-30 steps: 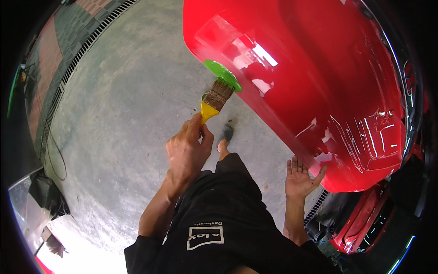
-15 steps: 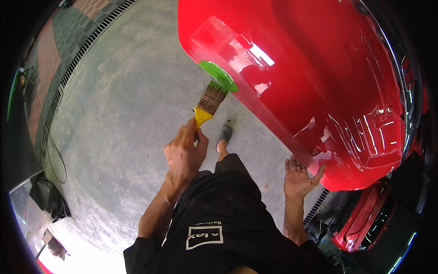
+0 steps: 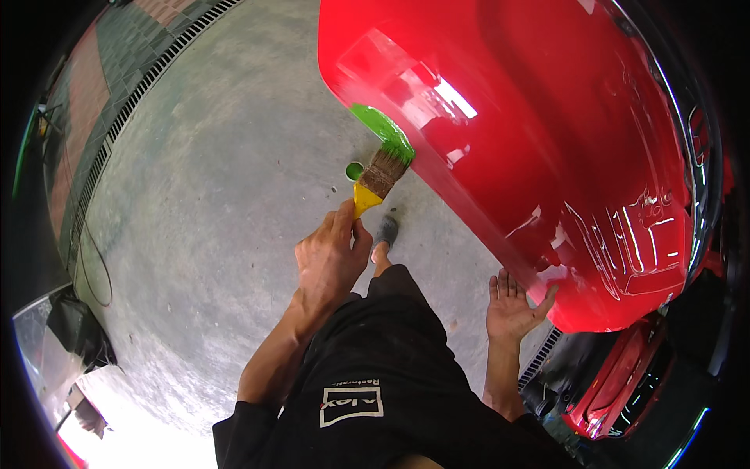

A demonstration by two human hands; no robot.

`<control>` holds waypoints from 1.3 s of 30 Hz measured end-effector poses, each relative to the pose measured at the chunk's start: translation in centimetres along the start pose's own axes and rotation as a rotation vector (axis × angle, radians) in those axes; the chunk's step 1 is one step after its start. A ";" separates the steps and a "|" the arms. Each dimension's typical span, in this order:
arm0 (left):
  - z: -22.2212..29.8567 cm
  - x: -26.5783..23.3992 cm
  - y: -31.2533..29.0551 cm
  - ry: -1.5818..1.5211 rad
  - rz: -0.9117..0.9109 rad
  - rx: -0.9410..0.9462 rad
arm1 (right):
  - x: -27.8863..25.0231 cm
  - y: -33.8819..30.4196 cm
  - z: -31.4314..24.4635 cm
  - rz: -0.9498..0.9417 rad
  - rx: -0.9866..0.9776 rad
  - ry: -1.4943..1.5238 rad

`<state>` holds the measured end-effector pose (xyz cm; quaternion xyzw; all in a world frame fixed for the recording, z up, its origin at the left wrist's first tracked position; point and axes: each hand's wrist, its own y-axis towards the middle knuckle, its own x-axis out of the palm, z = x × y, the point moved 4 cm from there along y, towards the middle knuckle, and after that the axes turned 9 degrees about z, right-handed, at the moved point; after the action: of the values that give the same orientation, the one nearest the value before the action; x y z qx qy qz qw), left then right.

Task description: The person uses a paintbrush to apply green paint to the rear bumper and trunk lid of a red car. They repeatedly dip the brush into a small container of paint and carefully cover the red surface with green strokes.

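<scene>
I see my left hand [image 3: 332, 258] closed around the yellow handle of the paintbrush [image 3: 376, 178], whose bristles touch the green patch [image 3: 383, 131] on the lower edge of the red car panel [image 3: 547, 117], at about 12 o'clock from that hand. I judge the brush light and stiff in the handle, soft at the bristles, likely slick with wet paint, so the bare handle is the place to grip. My right hand [image 3: 512, 306] hangs spread and empty at 4 o'clock, near the panel. A small green pot [image 3: 355, 170] sits on the concrete floor [image 3: 211, 195].
</scene>
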<state>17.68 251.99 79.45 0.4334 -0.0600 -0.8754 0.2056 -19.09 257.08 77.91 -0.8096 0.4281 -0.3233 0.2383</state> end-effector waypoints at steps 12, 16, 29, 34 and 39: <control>-1.3 -0.9 3.3 -0.103 0.041 0.135 | -0.6 0.5 0.1 -0.020 0.004 0.001; -0.6 -1.5 3.4 -0.080 0.069 0.124 | -0.7 0.4 0.0 -0.011 0.001 0.006; -1.4 -1.8 2.2 -0.166 0.162 0.055 | -0.1 0.1 -0.1 -0.015 0.007 0.010; -10.3 -0.8 -1.9 -0.218 0.024 -0.507 | -1.4 1.4 0.0 0.008 -0.001 0.030; -21.9 9.8 -8.4 -0.059 -0.204 -0.642 | -1.6 1.1 0.4 -0.049 -0.038 0.014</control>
<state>26.94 257.19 56.38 0.3247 0.2566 -0.8778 0.2413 -20.06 257.97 76.40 -0.8219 0.4157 -0.3268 0.2118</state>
